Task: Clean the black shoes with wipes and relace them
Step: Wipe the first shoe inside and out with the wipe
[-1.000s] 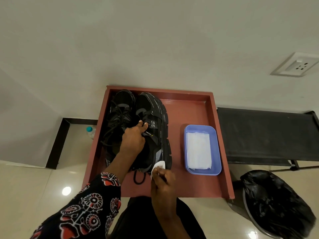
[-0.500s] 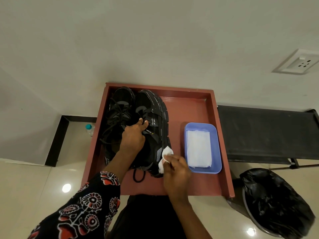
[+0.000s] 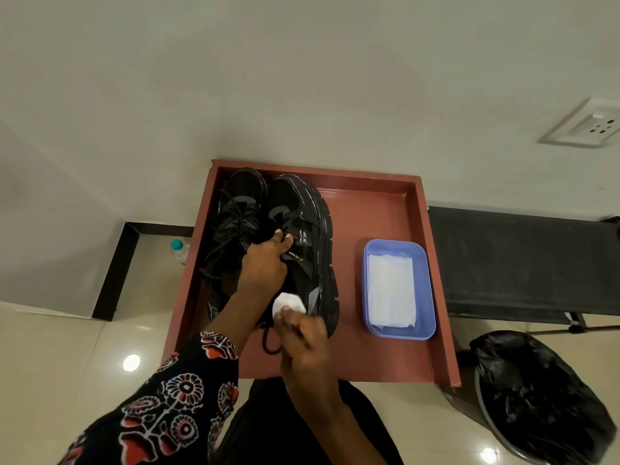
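Two black shoes stand side by side at the left of a reddish-brown tray (image 3: pixel 375 209), toes pointing away from me. My left hand (image 3: pixel 265 263) grips the right shoe (image 3: pixel 307 229) over its tongue and laces. The left shoe (image 3: pixel 235 223) has loose laces. My right hand (image 3: pixel 302 333) holds a crumpled white wipe (image 3: pixel 288 302) against the heel end of the right shoe. A lace loop (image 3: pixel 270 344) lies on the tray below the heel.
A blue tub (image 3: pixel 429 297) holding a stack of white wipes (image 3: pixel 391 290) sits at the tray's right. A black bench (image 3: pixel 520 263) stands to the right, a bin with a black liner (image 3: pixel 540 397) at lower right, a small bottle (image 3: pixel 179 250) on the floor at left.
My right hand with the wipe has moved left from the shoe's outer heel side onto the back of the heel. My left hand keeps its grip on the right shoe.
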